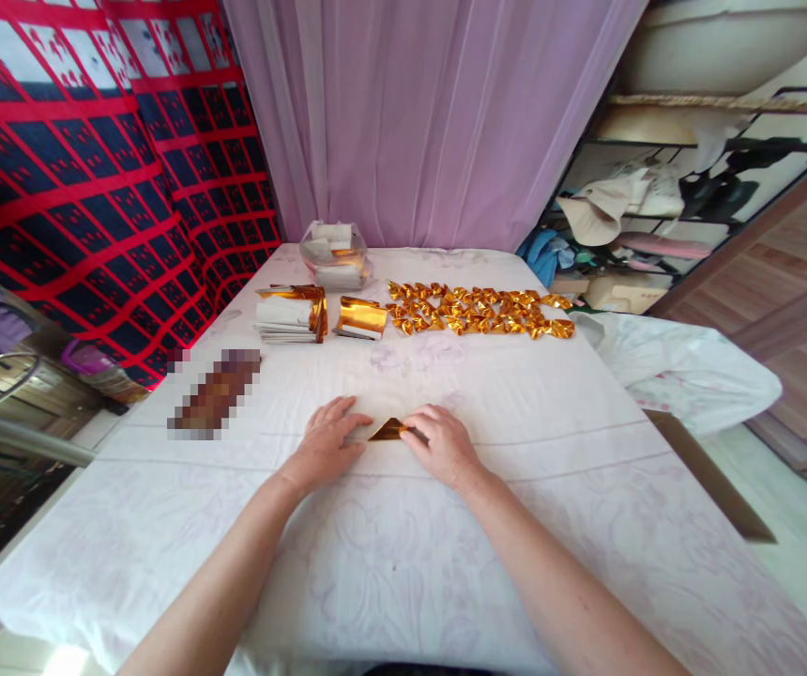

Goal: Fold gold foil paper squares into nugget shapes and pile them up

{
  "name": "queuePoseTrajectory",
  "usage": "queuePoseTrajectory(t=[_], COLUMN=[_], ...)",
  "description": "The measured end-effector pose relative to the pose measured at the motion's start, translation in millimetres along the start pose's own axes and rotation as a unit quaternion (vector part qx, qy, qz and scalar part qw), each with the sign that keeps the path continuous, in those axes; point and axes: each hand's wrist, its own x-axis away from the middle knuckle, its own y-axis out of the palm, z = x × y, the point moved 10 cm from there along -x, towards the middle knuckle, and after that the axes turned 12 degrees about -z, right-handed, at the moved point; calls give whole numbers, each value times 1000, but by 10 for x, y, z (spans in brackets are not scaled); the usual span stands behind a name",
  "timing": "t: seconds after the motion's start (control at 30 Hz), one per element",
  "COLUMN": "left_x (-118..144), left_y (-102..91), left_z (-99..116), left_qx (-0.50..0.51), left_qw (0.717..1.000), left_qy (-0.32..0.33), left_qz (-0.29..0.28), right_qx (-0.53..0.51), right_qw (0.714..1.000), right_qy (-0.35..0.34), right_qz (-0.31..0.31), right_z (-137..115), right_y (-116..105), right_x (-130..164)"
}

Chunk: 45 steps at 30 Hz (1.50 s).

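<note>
A small piece of gold foil paper, folded to a low triangle, lies on the white tablecloth between my hands. My right hand pinches its right end between thumb and fingers. Just left of the paper, my left hand rests on the cloth with its fingers spread, the thumb close to the paper's left tip. Farther back sits a small stack of gold foil sheets, curled at the edges. To its right, several folded gold foil pieces are lined up in rows.
A thicker stack of foil paper lies at the back left, before a clear plastic bag of more paper. A blurred brown object is at the left edge. White plastic hangs off the table's right side near a shelf.
</note>
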Motion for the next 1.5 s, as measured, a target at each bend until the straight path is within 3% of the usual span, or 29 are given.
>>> queuePoseTrajectory(t=[0.13, 0.27, 0.37, 0.57, 0.93, 1.23, 1.5], left_x=[81, 139, 134, 63, -220, -191, -85], left_y=[-45, -121, -149, -122, -52, -108, -35], left_z=[59, 270, 359, 413, 460, 403, 458], left_qx=[-11, -37, -54, -101, -126, 22, -29], left_qw=[999, 993, 990, 989, 989, 991, 992], left_qy=[-17, -13, -8, 20, 35, 113, 116], left_qz=[38, 111, 129, 105, 68, 62, 47], right_qx=[-5, -9, -8, 6, 128, 100, 44], right_qw=[1000, 1000, 999, 999, 986, 991, 998], right_qy=[-2, -19, -32, -44, -103, -84, -43], right_qz=[-4, -1, -4, -8, 5, -37, -34], right_z=[15, -4, -32, -100, -398, -382, -309], right_y=[24, 11, 15, -17, -89, 7, 32], right_x=[1, 33, 52, 92, 188, 163, 128])
